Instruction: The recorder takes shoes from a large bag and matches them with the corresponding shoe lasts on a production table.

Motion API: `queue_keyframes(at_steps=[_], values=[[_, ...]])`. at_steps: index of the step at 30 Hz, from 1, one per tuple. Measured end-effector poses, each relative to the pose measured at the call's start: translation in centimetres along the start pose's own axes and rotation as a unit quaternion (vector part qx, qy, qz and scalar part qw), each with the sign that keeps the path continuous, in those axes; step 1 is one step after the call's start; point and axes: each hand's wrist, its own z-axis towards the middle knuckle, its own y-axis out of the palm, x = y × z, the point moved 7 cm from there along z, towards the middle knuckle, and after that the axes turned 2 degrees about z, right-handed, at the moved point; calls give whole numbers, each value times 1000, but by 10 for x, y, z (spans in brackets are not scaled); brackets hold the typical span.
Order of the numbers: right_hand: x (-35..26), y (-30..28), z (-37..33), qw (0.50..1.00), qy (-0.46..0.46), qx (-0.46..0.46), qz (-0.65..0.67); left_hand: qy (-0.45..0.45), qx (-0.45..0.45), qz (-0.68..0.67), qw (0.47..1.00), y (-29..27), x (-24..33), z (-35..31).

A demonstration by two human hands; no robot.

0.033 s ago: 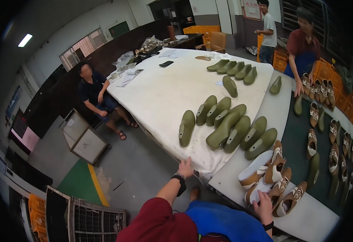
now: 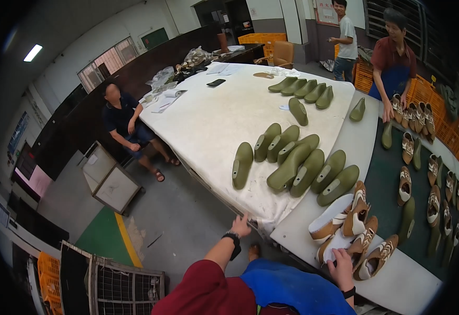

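My right hand (image 2: 340, 266) is closed on a brown-and-white shoe (image 2: 326, 250) at the near end of the line, its fingers over the pale inner or sole surface; I cannot tell which. Beside it lie a similar shoe (image 2: 330, 218) and several brown laced shoes, among them one at the near right (image 2: 379, 257). Just off the near corner of the white-covered table (image 2: 187, 110), my left hand (image 2: 240, 226) is empty, its fingers apart. Several green shoe lasts stand or lie on that table, one at the left (image 2: 242, 165) and one across others (image 2: 292, 164).
A dark green conveyor belt (image 2: 378, 202) with pale edges carries shoes and lasts along the right. Across it a co-worker (image 2: 395, 60) reaches to a last. Another person (image 2: 345, 39) stands behind; one (image 2: 122, 118) sits at the left. A wire rack (image 2: 127, 286) stands near left.
My left hand has dropped slightly, away from the table corner. My right hand stays on the shoe. The standing person at the back has shifted a little.
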Motion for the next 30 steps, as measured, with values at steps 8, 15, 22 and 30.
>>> queue_keyframes(at_steps=[8, 15, 22, 30], values=[[-3, -27, 3, 993, -66, -70, 70, -130, -320, -14, 938, 86, -83, -124], [-29, -81, 44, 989, -99, -49, 101, 185, -140, 21, 973, -30, 140, -62], [-53, -70, 236, 988, -48, -143, 30, 486, -54, 49, 871, 8, 340, -89], [68, 63, 284, 960, 256, -85, 69, 531, -70, 100, 838, 92, 336, -57]])
